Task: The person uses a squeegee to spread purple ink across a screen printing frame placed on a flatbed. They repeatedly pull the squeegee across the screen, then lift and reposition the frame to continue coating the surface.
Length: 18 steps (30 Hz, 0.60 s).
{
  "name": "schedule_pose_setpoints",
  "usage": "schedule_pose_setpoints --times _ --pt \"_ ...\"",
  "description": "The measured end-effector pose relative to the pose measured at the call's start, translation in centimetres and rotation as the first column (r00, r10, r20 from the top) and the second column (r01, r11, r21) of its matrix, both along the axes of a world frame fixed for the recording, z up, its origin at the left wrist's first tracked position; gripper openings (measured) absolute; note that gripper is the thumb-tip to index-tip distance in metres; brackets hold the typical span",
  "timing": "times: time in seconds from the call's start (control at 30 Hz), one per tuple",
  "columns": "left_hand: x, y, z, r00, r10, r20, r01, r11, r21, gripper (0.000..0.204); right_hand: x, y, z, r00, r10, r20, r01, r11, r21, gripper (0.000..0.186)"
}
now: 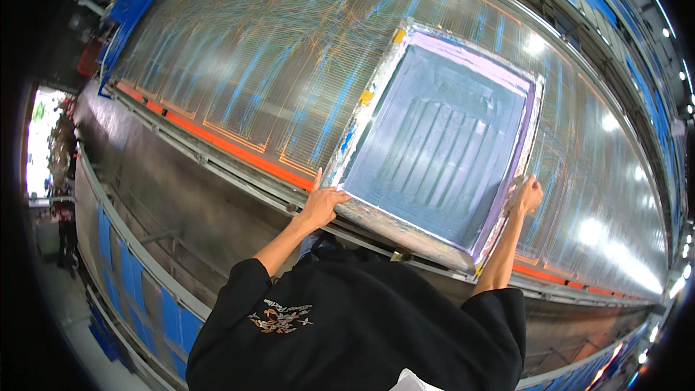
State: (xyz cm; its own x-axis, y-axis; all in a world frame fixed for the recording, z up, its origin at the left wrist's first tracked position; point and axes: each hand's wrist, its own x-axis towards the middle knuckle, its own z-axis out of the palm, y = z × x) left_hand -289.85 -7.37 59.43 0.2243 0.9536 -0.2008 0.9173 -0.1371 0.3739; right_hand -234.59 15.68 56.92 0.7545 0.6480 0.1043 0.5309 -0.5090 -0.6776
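A rectangular screen-printing frame (434,241) lies tilted on a long printing table in front of me. Its mesh (434,152) is grey-blue with a row of long stripes, bordered by lilac tape, and the rim is spattered with dried paint. My left hand (323,206) grips the near left corner, thumb over the rim and index finger stretched along the outer side. Along the right side, low down, my right hand (530,194) is closed at the rim with its fingers curled. How its fingertips meet the frame is partly hidden.
Under the frame, the long table (239,51) carries many fine coloured lines and blue streaks. An orange strip (224,141) and metal rail (210,163) run along its near edge. A blue carriage-like part (137,11) stands at the far left. Another table with blue panels (137,275) lies behind me.
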Motion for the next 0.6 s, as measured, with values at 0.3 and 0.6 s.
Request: schedule_pose_setpoints --times 0.3,0.6 --pt "-13.3 0.8 3.1 0.999 0.051 -0.016 -0.049 0.995 0.085 0.054 -12.3 3.9 -2.3 0.982 0.169 -0.085 -0.151 0.971 0.184 0.060" --pt "-23.6 1.0 3.9 0.990 0.117 -0.076 -0.111 0.991 0.078 0.057 -25.4 3.9 -7.7 0.962 0.192 -0.195 -0.160 0.972 0.169 0.053"
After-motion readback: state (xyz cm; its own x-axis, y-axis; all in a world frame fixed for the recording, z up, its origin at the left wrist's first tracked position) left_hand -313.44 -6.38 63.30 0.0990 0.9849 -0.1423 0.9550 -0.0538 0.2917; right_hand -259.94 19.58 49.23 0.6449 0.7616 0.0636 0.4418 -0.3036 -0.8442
